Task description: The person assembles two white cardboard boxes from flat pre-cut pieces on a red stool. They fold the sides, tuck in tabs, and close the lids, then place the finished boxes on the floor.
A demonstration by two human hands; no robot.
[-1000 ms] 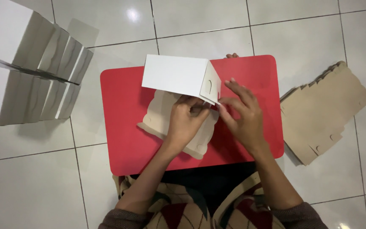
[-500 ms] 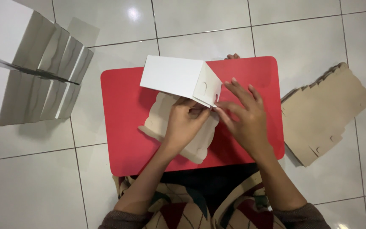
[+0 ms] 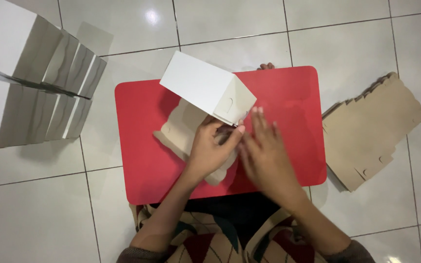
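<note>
Head view, looking down on a red desk set on a white tiled floor. The left hand has its grip curled, thumb and fingertips pressed together on the lower flap of a white cardboard box, at the corner nearest the person. The right hand lies just beside it with its grip spread, fingers extended and flat, their tips touching the box's near end panel; it holds nothing. The half-folded box stands tilted near the middle of the desk, its long white face reaching toward the far edge and its end panel with a small slot facing the hands. Beneath the box and the left hand lies a flat tan box blank, resting on the desk toward its near edge.

Compared with the frame half a second earlier, the box has swung so that its far corner now overhangs the desk's far edge, and the right hand's fingers have closed in together and straightened rather than fanning wide.

Both forearms rise from the bottom edge of the view and converge at the box; the left wrist is bent inward, the right wrist nearly straight.

On the floor beyond the desk's left edge stand stacked finished white boxes; beyond its right edge lies a pile of flat brown blanks.
</note>
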